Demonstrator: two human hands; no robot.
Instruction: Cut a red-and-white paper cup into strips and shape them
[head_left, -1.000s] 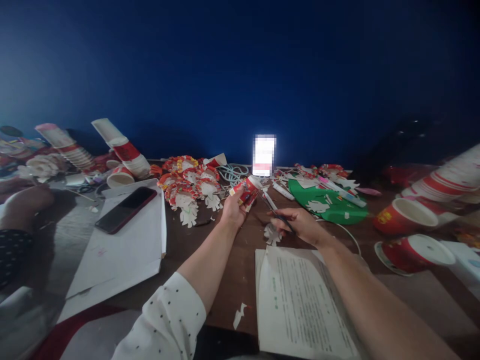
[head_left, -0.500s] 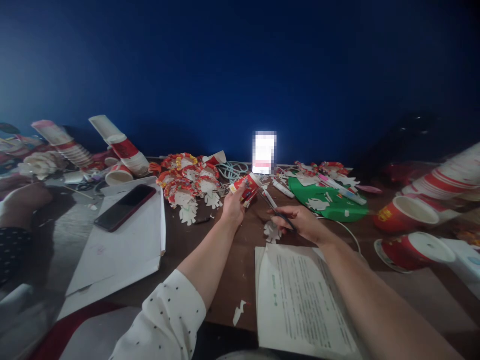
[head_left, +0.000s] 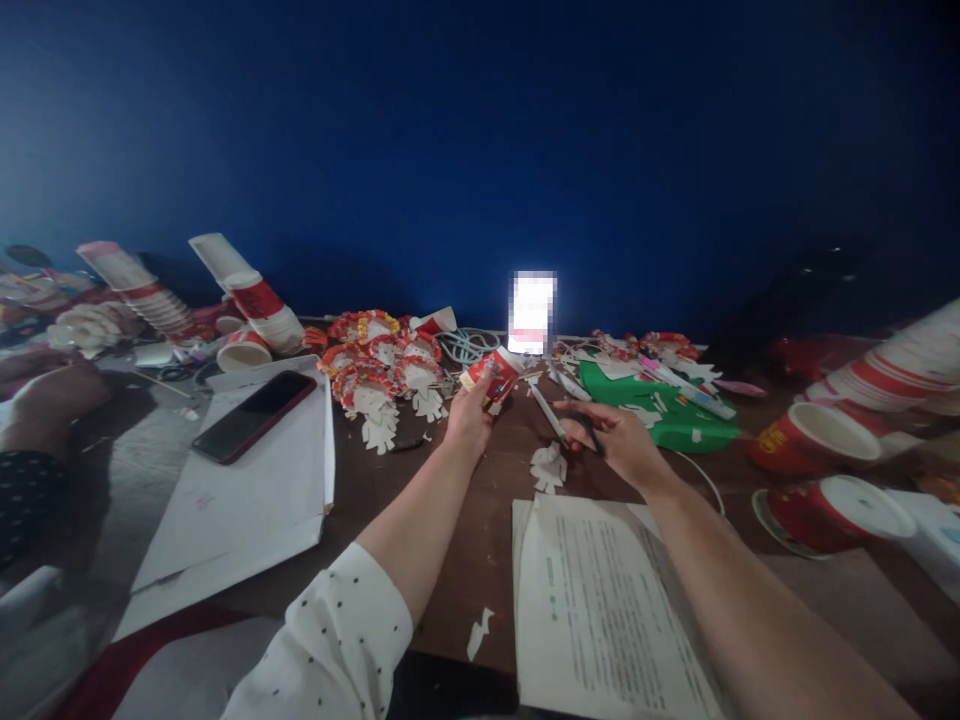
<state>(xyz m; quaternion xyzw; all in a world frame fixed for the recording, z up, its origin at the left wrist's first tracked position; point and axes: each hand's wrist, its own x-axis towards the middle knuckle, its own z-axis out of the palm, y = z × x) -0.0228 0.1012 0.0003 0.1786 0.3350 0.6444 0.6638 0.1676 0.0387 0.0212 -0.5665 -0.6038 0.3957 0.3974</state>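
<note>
Apparently midway: cut paper shapes [head_left: 379, 420] lie on the tabletop [head_left: 476, 555]; red paper cup [head_left: 506, 367] above it, pinched by fingers of left hand [head_left: 469, 420], remaining cuts unclear. Right hand [head_left: 619, 440]: fingers curled round scissors [head_left: 592, 433], apart from cup.

On our brown table [head_left: 465, 560] we have printed pages [head_left: 600, 610] near the front edge, a torn paper scrap [head_left: 478, 634] to their left, a white paper cutout [head_left: 549, 468] just beyond them, green paper [head_left: 694, 430] farther back and a red cup [head_left: 774, 445] on the right
</note>
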